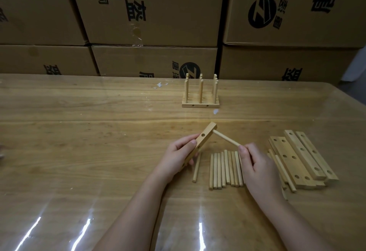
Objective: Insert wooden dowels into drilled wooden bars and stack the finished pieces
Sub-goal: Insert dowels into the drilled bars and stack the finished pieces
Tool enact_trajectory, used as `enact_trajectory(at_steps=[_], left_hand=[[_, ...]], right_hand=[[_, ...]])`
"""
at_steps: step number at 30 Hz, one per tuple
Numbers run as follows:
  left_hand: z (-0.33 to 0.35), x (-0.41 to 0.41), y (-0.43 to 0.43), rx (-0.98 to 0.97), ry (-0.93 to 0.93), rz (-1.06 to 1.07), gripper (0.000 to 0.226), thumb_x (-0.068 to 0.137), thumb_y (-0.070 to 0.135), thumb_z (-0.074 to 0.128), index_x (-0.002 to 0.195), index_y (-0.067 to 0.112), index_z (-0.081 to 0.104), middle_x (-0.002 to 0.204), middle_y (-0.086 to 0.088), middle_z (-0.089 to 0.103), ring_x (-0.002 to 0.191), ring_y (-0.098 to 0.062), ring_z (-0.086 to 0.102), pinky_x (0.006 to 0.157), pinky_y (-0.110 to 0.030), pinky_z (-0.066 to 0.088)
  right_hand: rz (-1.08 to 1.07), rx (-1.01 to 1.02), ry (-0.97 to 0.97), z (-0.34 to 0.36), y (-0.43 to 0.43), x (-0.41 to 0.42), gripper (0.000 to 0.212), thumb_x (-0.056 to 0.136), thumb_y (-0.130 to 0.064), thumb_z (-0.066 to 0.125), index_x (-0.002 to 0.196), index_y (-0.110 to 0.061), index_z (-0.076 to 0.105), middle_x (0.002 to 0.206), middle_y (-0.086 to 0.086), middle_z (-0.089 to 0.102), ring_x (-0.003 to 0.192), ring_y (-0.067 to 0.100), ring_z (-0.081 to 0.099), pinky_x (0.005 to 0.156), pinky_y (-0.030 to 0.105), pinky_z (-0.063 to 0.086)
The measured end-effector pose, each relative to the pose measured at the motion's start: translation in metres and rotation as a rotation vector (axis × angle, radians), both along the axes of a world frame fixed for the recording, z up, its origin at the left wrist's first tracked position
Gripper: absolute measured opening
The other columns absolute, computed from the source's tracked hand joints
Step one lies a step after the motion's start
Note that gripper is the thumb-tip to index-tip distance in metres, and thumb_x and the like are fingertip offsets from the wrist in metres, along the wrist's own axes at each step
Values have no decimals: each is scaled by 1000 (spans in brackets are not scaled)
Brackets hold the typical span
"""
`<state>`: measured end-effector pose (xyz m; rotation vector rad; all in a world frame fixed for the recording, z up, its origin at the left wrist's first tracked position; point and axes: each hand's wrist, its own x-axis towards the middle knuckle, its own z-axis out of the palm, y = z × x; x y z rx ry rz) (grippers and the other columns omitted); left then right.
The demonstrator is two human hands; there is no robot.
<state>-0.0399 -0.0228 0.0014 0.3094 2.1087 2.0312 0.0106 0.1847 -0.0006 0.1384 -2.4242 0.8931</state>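
Dowels (225, 169) and bars (303, 157) are showing pale tan; the table (79, 131) is showing honey-brown grain; brown boxes (154, 8) are bearing black print.

- Setting: storeroom-type assembly workshop.
- Printed shipping cartons (152, 12) stacked wall-like, 10 to 2 o'clock.
- Wooden worktable (79, 131) under glossy clear film.
- Batch of drilled bars (289, 163) at 4 o'clock.

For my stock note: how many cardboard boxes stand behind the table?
6 boxes: upper row left, middle, right; lower row left, middle, right. Others may be hidden behind them or lie outside the picture.
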Motion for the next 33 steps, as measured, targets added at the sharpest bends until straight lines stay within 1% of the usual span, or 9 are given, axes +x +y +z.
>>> enact_trajectory(at_steps=[11,13,16,19,22,24,27,30,33], left_hand=[[-1,1,1,-22,-4,-11,31,98,26,48,110,48,66,84,-2,65,62,-7,55,63,-21,48],[-2,0,3,-19,-5,3,30,99,26,48,110,47,66,80,3,66,61,-7,56,63,-21,48],[-3,-1,4,12,-25,22,28,99,27,47,107,47,65,76,6,67,61,-6,58,61,-20,49],[-3,-6,1,147,-47,114,26,100,22,45,108,36,65,71,2,68,57,-8,59,54,-20,50],[-4,-12,-1,340,-109,209,24,101,18,42,109,26,64,65,-4,65,50,-11,56,46,-21,47],[-4,-15,-3,442,-154,231,23,101,18,41,110,21,63,64,-6,63,47,-12,53,43,-20,45],[-5,-17,-5,483,-190,241,24,101,19,41,110,20,63,64,-5,63,46,-11,52,42,-20,44],[-5,-18,-4,475,-203,239,23,101,20,42,111,20,62,64,-5,63,46,-11,53,43,-20,44],[-5,-17,-4,448,-215,238,22,100,23,45,111,18,63,65,-4,63,49,-11,53,45,-20,45]], right_hand=[[27,-59,-14,0,0,1,33,90,-41,32,72,-20,50,47,-7,38,39,7,35,38,19,26],[36,-109,-20,1,-2,1,32,90,-42,33,74,-21,50,47,-5,40,40,7,36,38,24,28],[49,-189,-15,3,-6,1,33,89,-48,32,85,-21,51,52,-1,47,41,12,41,38,34,34],[58,-172,-36,4,-12,4,40,87,-53,29,100,-21,51,61,-4,53,49,9,49,41,27,39],[202,112,-129,5,-23,9,39,91,-54,28,114,-35,52,92,-22,53,86,-6,48,76,22,39],[358,411,-221,3,-34,13,43,90,-57,19,126,-49,41,119,-23,44,114,-2,34,100,28,23],[448,647,-309,-3,-42,17,51,88,-59,7,134,-52,27,143,-16,25,132,7,16,111,37,-2],[424,634,-298,-3,-44,18,51,89,-56,14,126,-44,45,139,-12,33,131,9,27,113,40,1],[391,613,-281,-3,-42,15,37,89,-54,26,111,-38,52,119,-16,39,117,3,38,112,31,5]])
